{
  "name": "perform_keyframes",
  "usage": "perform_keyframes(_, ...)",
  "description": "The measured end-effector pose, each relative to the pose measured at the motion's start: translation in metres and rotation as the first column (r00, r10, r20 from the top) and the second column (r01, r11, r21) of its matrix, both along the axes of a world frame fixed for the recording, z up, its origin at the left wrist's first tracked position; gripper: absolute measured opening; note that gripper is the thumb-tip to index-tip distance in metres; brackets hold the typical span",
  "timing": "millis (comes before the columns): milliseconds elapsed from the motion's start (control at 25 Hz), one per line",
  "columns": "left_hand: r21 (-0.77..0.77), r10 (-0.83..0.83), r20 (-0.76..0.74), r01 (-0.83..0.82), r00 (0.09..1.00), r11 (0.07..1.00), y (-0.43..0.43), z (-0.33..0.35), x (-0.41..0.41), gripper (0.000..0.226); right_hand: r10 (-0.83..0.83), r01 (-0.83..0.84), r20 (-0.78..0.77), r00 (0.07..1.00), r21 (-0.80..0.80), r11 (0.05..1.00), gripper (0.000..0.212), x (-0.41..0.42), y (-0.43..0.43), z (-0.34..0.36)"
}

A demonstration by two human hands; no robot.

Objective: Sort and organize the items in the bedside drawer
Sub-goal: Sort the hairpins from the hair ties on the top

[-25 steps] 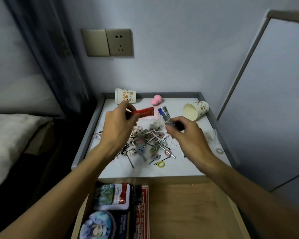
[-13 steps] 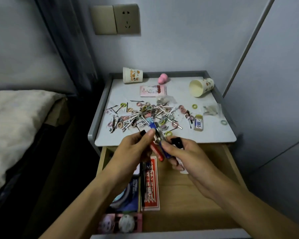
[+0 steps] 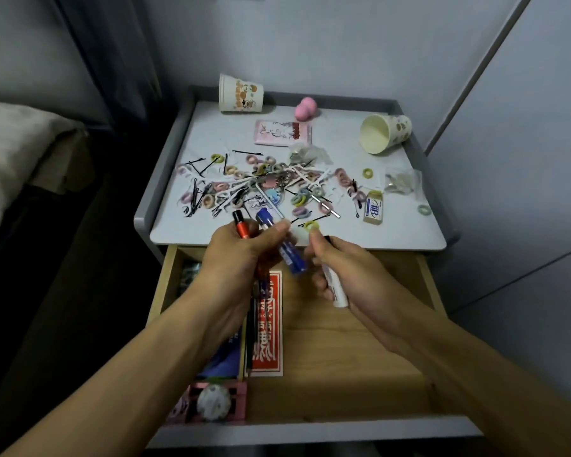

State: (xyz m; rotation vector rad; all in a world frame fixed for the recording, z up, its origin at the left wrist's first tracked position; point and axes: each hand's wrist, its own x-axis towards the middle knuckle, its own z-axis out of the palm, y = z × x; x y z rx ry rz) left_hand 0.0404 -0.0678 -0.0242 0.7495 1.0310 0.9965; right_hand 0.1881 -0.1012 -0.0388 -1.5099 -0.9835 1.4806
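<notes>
left hand (image 3: pixel 241 258) grips red tube (image 3: pixel 242 228) and blue tube (image 3: pixel 285 249) | right hand (image 3: pixel 346 272) clasps white tube (image 3: pixel 336 290) | above open drawer (image 3: pixel 343 351)

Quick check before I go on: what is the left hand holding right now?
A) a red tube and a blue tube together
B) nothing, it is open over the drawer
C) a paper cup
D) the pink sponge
A: the left hand is closed around a red tube and a blue tube, held above the front edge of the open drawer.
</notes>
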Motion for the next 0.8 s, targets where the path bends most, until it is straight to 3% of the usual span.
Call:
perform_keyframes(120, -0.012, -0.004, -0.087, 0.003, 0.996, 1.0, -0.005, -0.001, -0.002, 0.01, -0.123, 0.122, -0.177, 0.976, -0.017, 0.992, 0.03, 0.003, 0.001, -0.001)
perform_keyframes(200, 0.005, -0.064, -0.135, 0.065, 0.989, 0.998, -0.013, -0.003, 0.0, 0.013, -0.05, 0.061, -0.284, 0.958, 0.028, 0.998, 0.025, 0.004, -0.002, 0.0)
perform_keyframes(280, 0.006, -0.123, -0.17, 0.126, 0.978, 0.992, -0.019, -0.008, 0.0, 0.014, 0.024, -0.011, -0.231, 0.973, 0.053, 0.999, 0.024, 0.005, -0.006, -0.001)
perform_keyframes(400, -0.019, -0.202, -0.162, 0.202, 0.966, 0.979, -0.022, -0.015, -0.003, 0.013, -0.027, 0.028, -0.079, 0.996, 0.009, 1.0, 0.024, 0.007, -0.005, -0.003)
perform_keyframes(520, -0.008, -0.263, -0.138, 0.264, 0.955, 0.964, -0.025, -0.017, -0.005, 0.022, -0.031, 0.027, -0.216, 0.976, -0.025, 0.999, 0.013, 0.005, -0.004, -0.005)
perform_keyframes(600, 0.054, -0.303, -0.245, 0.325, 0.921, 0.944, -0.025, -0.019, -0.006, 0.042, -0.01, 0.01, -0.237, 0.971, -0.001, 1.0, 0.012, 0.003, -0.007, -0.007)
perform_keyframes(720, 0.093, -0.354, -0.357, 0.41, 0.864, 0.907, -0.025, -0.018, -0.007, 0.063, -0.022, 0.021, -0.126, 0.992, -0.009, 1.0, 0.022, 0.002, -0.009, -0.012)
perform_keyframes(800, 0.065, -0.384, -0.338, 0.428, 0.859, 0.901, -0.025, -0.016, -0.009, 0.057, -0.037, 0.037, -0.034, 0.999, -0.009, 0.999, 0.033, 0.006, -0.006, -0.016)
